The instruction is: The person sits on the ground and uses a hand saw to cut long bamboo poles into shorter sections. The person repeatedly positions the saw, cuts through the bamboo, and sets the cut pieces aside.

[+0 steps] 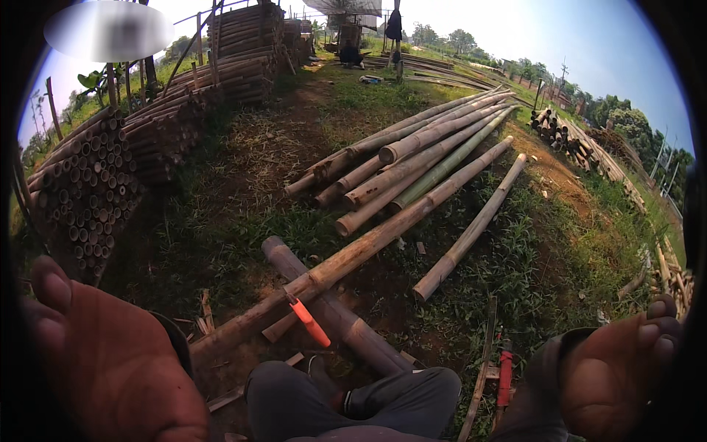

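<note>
My left hand (pixel 121 361) is raised close at the left, palm showing and fingers apart, partly cut off by the dark rim. At the right my right hand (pixel 607 376) is held up likewise, palm showing, its fingers foreshortened. I see nothing in either hand. Between and beyond them, an orange-handled knife (pixel 309 322) stands tilted, its blade end against a long brown bamboo pole (pixel 346 263). That pole rests across a thicker bamboo piece (pixel 357 331) on the ground, in front of my bent legs (pixel 353 401).
Several cut bamboo poles (pixel 434 151) lie ahead, with a single pole (pixel 471 228) to their right. Stacked bamboo (pixel 92 195) rises at the left; another pile (pixel 567 136) lies far right. A red-covered long tool (pixel 505 377) and a wooden strip (pixel 482 372) are near my right leg.
</note>
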